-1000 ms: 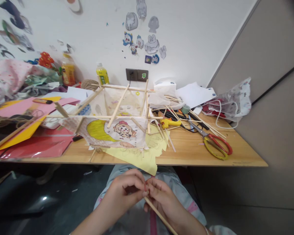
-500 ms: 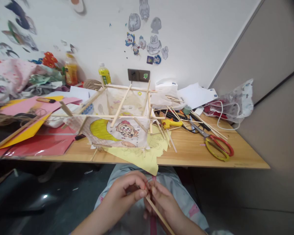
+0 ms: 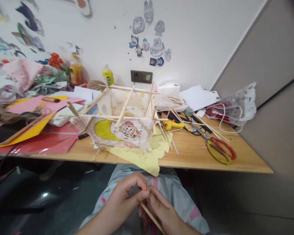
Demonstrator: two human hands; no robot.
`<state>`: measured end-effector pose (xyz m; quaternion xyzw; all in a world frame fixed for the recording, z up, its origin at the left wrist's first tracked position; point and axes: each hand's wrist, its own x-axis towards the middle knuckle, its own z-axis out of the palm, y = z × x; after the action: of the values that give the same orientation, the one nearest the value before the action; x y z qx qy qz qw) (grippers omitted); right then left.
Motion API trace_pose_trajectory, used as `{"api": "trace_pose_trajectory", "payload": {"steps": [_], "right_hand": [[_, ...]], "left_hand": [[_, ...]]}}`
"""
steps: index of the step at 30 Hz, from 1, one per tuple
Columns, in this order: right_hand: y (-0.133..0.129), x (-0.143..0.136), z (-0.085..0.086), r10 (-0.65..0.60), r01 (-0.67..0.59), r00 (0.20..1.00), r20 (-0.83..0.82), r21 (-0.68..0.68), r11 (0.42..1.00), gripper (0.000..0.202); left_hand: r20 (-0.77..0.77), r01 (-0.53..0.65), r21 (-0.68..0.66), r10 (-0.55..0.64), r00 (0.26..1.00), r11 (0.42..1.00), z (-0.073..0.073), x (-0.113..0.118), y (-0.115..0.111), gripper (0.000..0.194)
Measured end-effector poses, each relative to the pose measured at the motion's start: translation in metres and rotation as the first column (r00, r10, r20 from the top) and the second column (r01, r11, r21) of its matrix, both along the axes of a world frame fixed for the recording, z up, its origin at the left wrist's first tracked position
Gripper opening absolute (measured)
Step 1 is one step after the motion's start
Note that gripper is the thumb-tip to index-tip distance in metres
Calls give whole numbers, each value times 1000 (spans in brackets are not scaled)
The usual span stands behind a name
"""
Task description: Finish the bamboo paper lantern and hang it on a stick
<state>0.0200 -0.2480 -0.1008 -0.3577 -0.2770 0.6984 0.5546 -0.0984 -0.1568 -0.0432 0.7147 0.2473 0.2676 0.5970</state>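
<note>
Over my lap, my left hand is closed in a pinch on a thin red thread that loops up between the fingertips. My right hand meets it there, fingers curled around a slim wooden stick that slants down to the right. The thread seems to run to the stick's upper end, but fingertips hide where they join. In front, on the desk, stands a box-shaped frame of wooden sticks with drawn-on fabric panels, apart from both hands.
Scissors with red and yellow handles lie right of the frame, near a yellow glue gun and loose sticks. Yellow paper overhangs the desk edge. Left are folders, a phone, twine and cloth; two bottles stand behind.
The stick's upper end has shifted slightly left and down, and more red thread shows above the left fingertips. Both hands stay close together; the whole view has shifted slightly.
</note>
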Motion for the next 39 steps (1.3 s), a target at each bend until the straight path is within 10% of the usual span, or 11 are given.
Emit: {"api": "trace_pose_trajectory", "payload": {"steps": [18,25,29,33,39], "right_hand": [[2,6,2,71,-74,993,99,27,997,48],[-5,44,41,388,-376,883,265,-96,922,52],[-6,62,58,335,-354,875,349,-9,935,52],[1,67,65,264,-327,862,432,78,942,53],[8,63,71,255,-330,866,431,110,937,60]], "left_hand": [[59,-77,-48,80,995,996,3,2,-7,34],[33,-257,-137,264,964,957,9,-1,9,27],[248,-368,26,351,903,929,14,-2,16,34],[322,-181,284,84,943,941,25,5,19,27],[365,-5,-11,9,931,1000,32,20,14,19]]}}
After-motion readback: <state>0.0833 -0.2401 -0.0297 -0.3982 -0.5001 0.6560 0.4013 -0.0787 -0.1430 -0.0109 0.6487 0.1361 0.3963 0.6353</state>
